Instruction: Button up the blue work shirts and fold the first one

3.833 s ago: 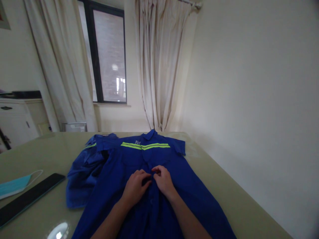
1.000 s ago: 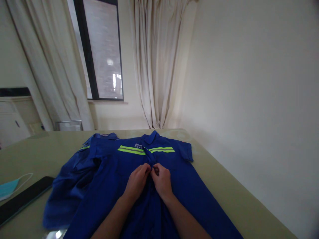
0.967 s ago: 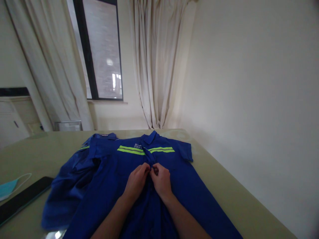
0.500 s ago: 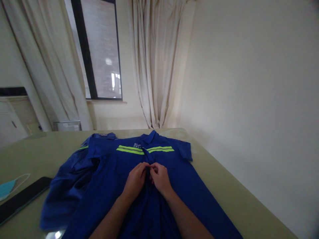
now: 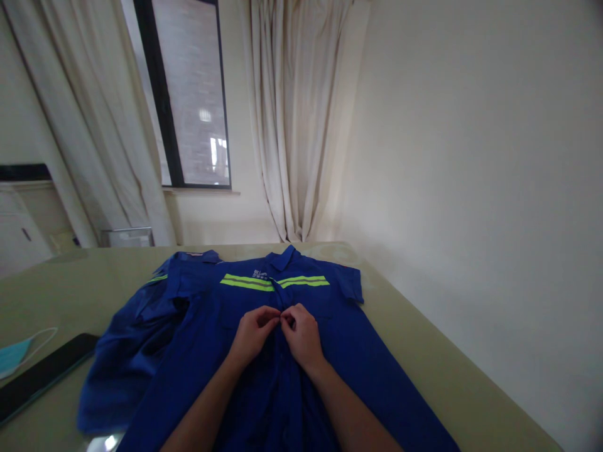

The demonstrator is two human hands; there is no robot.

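A blue work shirt (image 5: 367, 364) with a yellow-green reflective stripe across the chest lies front up before me, collar at the far end. Over its front opening, just below the stripe, both hands meet. My left hand (image 5: 254, 331) pinches the edge of the front between thumb and forefinger. Touching it from the other side, my right hand (image 5: 301, 333) pinches the same edge. Any button between the fingertips is hidden. A second blue garment (image 5: 127, 370) lies crumpled along the left side, partly under the shirt.
The pale green table (image 5: 443, 376) runs along the white wall on the right. At left lie a black phone-like object (image 5: 47, 373) and a light blue face mask (image 5: 14, 356). Curtains (image 5: 301, 125) and a window (image 5: 193, 94) stand beyond the far edge.
My left hand has shifted slightly, its thumb and forefinger now more stretched out toward the right fingertips. My right hand has risen a little. The shirt stays in place.
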